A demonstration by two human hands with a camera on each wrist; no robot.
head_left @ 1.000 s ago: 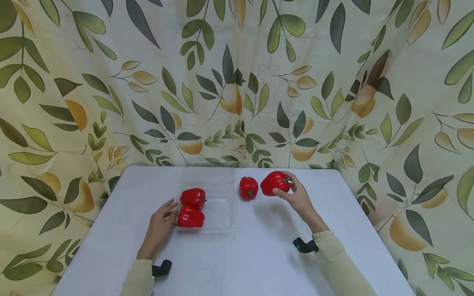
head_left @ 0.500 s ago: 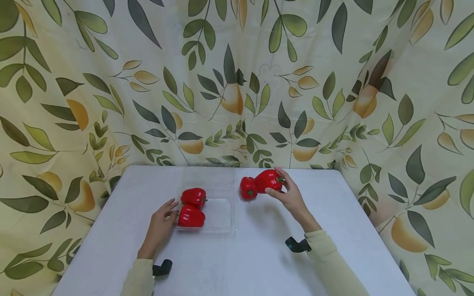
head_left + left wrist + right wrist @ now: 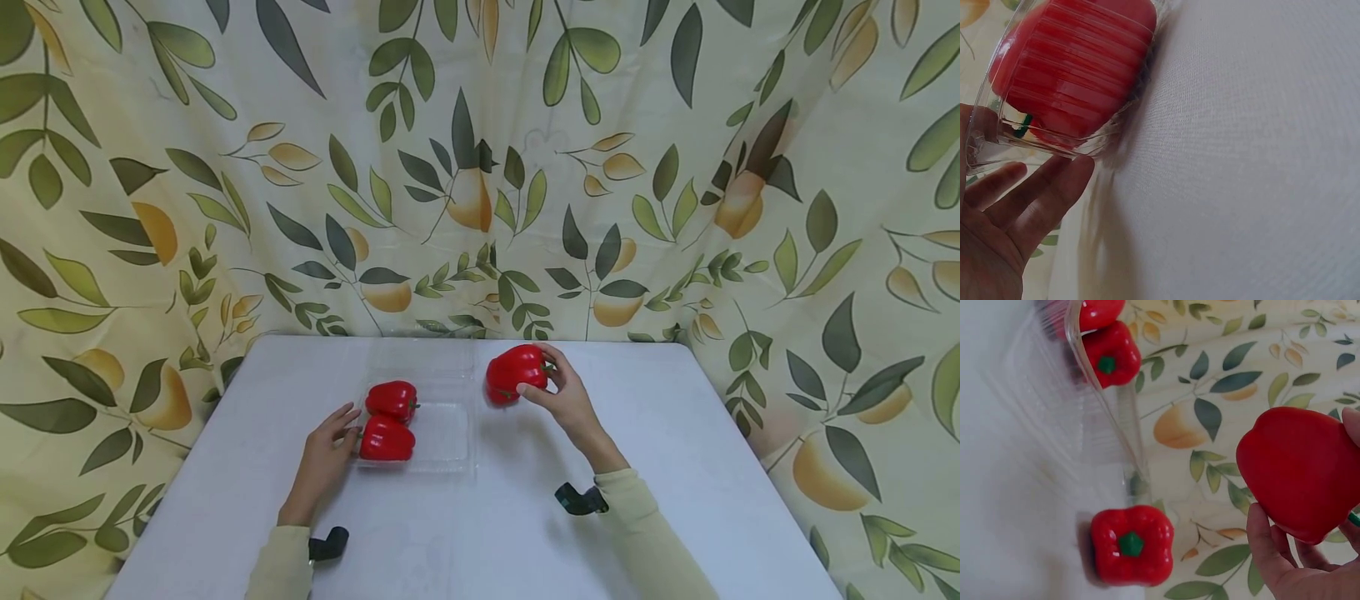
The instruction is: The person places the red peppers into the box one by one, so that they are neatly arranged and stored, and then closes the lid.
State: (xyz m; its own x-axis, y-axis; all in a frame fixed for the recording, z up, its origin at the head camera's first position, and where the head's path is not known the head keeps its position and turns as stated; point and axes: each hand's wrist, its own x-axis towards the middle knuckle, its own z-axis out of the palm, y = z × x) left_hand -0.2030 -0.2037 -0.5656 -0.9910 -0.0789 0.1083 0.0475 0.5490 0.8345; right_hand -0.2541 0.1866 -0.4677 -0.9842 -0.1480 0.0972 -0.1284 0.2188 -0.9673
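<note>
At the left, my left hand (image 3: 326, 450) holds the side wall of a clear plastic container (image 3: 471, 442). In the left wrist view its fingers (image 3: 1054, 197) touch the outside, and a digit shows through the plastic near the rim. Two red bell peppers, a rear one (image 3: 390, 401) and a front one (image 3: 386, 439), lie side by side in the container's left part. My right hand (image 3: 566, 404) grips another red bell pepper (image 3: 1300, 472), raised above the table. In the head view it mostly covers a red bell pepper (image 3: 1132, 545) standing on the table right of the container.
The container's clear lid (image 3: 420, 360) lies folded back toward the rear table edge. A patterned leaf-and-fruit curtain (image 3: 480, 183) hangs close behind the white table (image 3: 525, 533). Each wrist wears a black camera, one left (image 3: 328, 543) and one right (image 3: 581, 498).
My right hand has carried its bell pepper leftward, so it now overlaps the standing pepper in the head view. My left hand and the container have stayed in place.
</note>
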